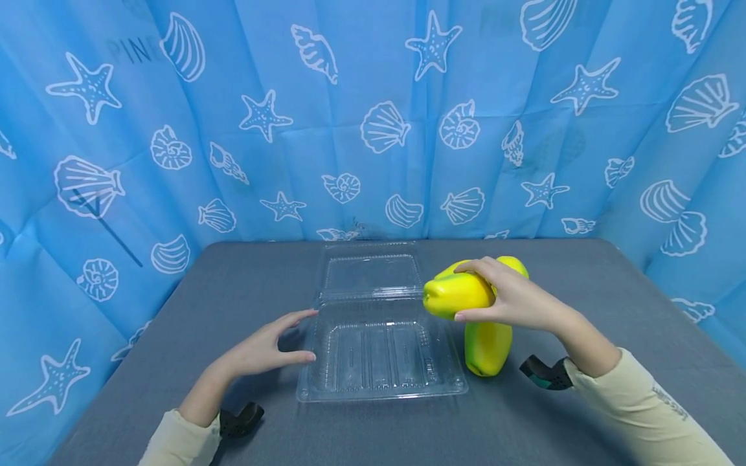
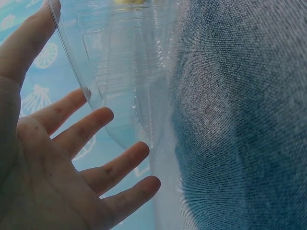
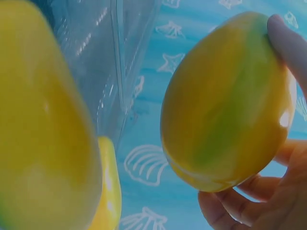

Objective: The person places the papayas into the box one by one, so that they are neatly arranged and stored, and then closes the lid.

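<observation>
My right hand [image 1: 513, 294] grips a yellow papaya [image 1: 457, 294] with a green streak, thumb on one side and fingers on the other. It is held above the table near the right side of a clear plastic clamshell box [image 1: 381, 392]. In the right wrist view the held papaya [image 3: 228, 105] shows nearly whole. Another papaya [image 1: 488, 351] lies beside the box, partly below the right hand. Further yellow fruit [image 1: 513, 263] shows behind that hand, mostly hidden. At the box's left side my left hand [image 1: 259, 346] has its fingers spread, thumb and fingertips right at the rim [image 2: 72, 64].
The box's lid [image 1: 371, 272] lies folded back toward the rear of the grey table [image 1: 250, 278]. A blue curtain [image 1: 373, 77] with white shell and starfish prints hangs behind the table. Dark devices [image 1: 241, 421] sit at both wrists.
</observation>
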A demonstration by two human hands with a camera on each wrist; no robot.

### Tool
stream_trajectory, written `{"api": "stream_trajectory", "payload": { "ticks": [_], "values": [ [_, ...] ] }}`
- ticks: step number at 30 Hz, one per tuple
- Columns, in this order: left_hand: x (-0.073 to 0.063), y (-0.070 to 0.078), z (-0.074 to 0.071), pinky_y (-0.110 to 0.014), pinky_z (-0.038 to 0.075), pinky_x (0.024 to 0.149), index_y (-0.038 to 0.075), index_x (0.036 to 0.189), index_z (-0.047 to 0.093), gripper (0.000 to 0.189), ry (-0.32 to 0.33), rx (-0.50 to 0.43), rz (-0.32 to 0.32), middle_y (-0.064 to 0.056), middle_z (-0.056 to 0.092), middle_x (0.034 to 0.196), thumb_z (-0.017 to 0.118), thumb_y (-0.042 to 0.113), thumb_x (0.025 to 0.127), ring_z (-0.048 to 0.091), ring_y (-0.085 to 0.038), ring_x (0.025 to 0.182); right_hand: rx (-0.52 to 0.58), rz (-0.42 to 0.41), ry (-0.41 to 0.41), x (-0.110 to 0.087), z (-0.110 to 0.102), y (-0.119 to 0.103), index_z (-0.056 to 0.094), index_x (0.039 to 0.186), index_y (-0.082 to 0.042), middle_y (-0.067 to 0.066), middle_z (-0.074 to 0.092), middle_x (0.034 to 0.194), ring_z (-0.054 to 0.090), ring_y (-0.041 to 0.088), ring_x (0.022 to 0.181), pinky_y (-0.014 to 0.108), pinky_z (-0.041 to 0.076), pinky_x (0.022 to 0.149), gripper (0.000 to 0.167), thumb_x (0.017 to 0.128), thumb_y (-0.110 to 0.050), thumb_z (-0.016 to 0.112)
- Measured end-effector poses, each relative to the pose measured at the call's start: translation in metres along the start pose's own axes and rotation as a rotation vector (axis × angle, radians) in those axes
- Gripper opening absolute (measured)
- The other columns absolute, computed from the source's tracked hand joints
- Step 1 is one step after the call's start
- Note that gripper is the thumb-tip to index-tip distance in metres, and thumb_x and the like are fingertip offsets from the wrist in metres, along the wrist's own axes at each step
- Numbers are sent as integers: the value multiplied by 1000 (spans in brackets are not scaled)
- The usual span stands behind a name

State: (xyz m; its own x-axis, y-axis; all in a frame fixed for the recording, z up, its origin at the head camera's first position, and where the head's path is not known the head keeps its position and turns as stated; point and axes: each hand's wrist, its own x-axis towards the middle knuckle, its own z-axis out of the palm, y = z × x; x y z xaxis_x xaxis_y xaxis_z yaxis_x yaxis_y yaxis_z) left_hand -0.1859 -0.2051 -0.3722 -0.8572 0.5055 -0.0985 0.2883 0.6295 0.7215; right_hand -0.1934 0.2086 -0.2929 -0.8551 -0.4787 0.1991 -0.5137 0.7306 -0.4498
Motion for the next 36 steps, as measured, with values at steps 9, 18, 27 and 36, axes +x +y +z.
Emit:
{"api": "stream_trajectory", "payload": {
  "ticks": [9, 18, 27, 36],
  "values": [
    [0, 0, 0, -66, 31, 102, 19, 146, 30, 71, -5, -10, 14, -13, 29, 152, 64, 37, 86, 29, -45, 136, 10, 32, -11, 12, 9, -13, 52, 123, -9, 5, 57, 106, 49, 16, 86, 28, 43, 68, 65, 74, -45, 75],
    [-1, 1, 0, -67, 31, 102, 20, 146, 30, 72, -4, 1, 20, -13, 29, 153, 64, 39, 86, 30, -45, 136, 30, 44, -31, 21, 14, -23, 51, 125, -11, 3, 58, 103, 49, 16, 84, 27, 43, 69, 67, 73, -46, 75],
    [0, 2, 1, -67, 32, 101, 19, 146, 30, 72, 5, 20, 23, -13, 29, 153, 64, 38, 86, 32, -46, 135, 31, 42, -48, 30, 16, -32, 52, 124, -8, 5, 59, 100, 50, 15, 80, 26, 43, 65, 69, 74, -48, 74],
    [1, 3, 1, -67, 32, 100, 20, 146, 30, 72, 12, 27, 20, -13, 29, 153, 65, 39, 86, 32, -45, 135, 35, 36, -99, 40, 19, -43, 50, 125, -5, 6, 60, 100, 51, 14, 77, 25, 45, 64, 70, 74, -46, 75]
  ]
}}
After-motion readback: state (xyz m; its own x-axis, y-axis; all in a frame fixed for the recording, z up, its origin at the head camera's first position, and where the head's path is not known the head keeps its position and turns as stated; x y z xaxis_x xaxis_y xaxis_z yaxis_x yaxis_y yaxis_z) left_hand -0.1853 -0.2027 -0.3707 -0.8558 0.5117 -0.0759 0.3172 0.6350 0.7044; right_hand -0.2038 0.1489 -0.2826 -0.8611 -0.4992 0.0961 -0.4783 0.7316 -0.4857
